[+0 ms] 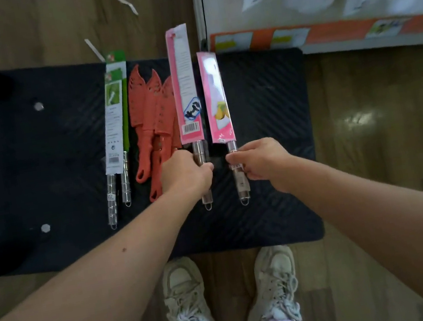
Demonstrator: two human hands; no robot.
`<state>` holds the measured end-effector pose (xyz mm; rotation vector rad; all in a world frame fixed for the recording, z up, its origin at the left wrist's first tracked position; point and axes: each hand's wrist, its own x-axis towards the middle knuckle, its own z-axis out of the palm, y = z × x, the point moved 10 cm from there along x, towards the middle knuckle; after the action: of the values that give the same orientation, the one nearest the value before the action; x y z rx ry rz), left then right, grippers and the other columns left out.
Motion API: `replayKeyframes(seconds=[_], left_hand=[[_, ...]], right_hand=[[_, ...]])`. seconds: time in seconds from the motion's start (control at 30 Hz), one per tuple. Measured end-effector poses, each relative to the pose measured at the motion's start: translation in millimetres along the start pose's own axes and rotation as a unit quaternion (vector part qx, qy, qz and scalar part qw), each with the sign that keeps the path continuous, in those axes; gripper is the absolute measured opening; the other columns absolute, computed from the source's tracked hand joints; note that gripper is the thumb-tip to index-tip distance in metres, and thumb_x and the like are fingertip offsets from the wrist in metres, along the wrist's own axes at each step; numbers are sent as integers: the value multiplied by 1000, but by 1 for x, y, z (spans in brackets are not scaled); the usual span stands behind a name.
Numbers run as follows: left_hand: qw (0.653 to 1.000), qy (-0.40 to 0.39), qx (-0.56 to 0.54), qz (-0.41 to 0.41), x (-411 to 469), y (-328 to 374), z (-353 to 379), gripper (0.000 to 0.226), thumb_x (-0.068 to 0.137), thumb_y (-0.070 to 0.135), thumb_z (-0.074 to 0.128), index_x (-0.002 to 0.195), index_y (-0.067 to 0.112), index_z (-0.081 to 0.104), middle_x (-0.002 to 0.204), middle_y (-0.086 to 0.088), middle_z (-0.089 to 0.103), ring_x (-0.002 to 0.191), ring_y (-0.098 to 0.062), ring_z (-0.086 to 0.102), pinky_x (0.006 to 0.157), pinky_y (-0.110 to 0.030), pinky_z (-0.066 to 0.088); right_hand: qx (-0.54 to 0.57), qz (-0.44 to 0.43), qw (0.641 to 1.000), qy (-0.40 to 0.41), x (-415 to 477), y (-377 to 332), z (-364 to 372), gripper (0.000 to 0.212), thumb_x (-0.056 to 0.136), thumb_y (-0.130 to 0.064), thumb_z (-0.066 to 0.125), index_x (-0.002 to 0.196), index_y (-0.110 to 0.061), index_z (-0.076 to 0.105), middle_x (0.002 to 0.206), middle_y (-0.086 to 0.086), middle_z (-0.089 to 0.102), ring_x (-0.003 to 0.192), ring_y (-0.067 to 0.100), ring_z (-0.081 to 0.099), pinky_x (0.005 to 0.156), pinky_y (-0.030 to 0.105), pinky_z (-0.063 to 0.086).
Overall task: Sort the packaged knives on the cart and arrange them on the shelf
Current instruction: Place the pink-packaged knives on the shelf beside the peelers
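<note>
Fists curled round half-hidden steel handles: left hand on long pink-sleeved knife, right hand on shorter pink-sleeved knife.

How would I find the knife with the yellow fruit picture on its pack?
Start at the black cart, where knives are lined up. Take the knife at the right end, its metal handle gripped by the right hand. It is wrapped in pink showing yellow fruit; the longer pink-wrapped knife beside it has a barcode instead.
</note>
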<state>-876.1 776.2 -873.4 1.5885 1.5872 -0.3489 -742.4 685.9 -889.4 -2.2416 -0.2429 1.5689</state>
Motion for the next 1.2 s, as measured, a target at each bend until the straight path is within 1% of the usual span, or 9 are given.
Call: replayKeyframes(seconds=[0.1,0.3,0.5,0.63,0.7,0.83,0.93,1.03,1.2], left_hand=[[999,8,-33,15,-34,33,-37,26,89,29,60,101,7,63,96,-9,64,90,-27,61,80,-36,53],[991,44,-60,110,-140,125,-144,19,91,24,58,98,8,64,85,-2,59,86,-21,60,80,-32,48],[973,87,-67,203,-262,218,-265,17,89,24,59,93,8,64,87,-3,63,83,-17,56,77,-26,43],[960,104,-70,251,-343,269,-330,16,89,24,59,79,11,60,75,2,57,72,-12,53,66,-23,40],[952,112,-62,280,-381,293,-355,17,89,24,59,84,9,64,78,0,60,70,-11,54,59,-21,39],[937,112,-60,326,-441,330,-384,19,89,26,59,93,9,66,90,-5,67,84,-20,62,75,-30,49],[926,113,-46,359,-477,356,-390,17,89,27,59,92,11,64,82,-1,62,78,-16,57,68,-25,43],[916,115,-36,384,-513,385,-386,16,89,25,59,78,15,56,67,6,51,63,-8,49,52,-18,34],[916,102,-50,386,-550,435,-359,15,89,25,59,78,15,59,69,2,54,74,-17,55,70,-28,46]], right_hand=[[63,-8,998,22,-43,-22,-32,31,86,-18,66,114,-4,64,78,0,58,69,9,55,64,20,52],[124,-75,986,80,-164,-107,-111,32,85,-13,67,116,-7,62,94,6,64,87,18,63,77,30,56],[122,-147,978,86,-317,-212,-182,17,86,-13,64,102,-7,64,83,7,64,67,11,58,56,19,50],[129,-197,965,113,-417,-261,-221,27,86,-12,65,111,-3,62,94,8,67,83,20,64,76,31,56],[119,-222,958,137,-461,-280,-241,27,85,-13,67,109,-2,65,97,11,68,83,22,65,75,33,57],[117,-251,945,173,-530,-301,-282,10,86,-16,66,94,-10,65,86,6,63,77,19,60,71,28,53],[126,-262,938,191,-561,-303,-311,6,87,-18,65,89,-12,63,81,4,63,72,17,59,66,28,51],[145,-266,931,202,-581,-293,-342,14,86,-17,66,97,-8,65,86,6,64,78,19,61,67,27,51],[162,-263,928,207,-598,-258,-406,30,83,-19,69,109,-3,65,93,11,68,78,24,66,67,32,56]])
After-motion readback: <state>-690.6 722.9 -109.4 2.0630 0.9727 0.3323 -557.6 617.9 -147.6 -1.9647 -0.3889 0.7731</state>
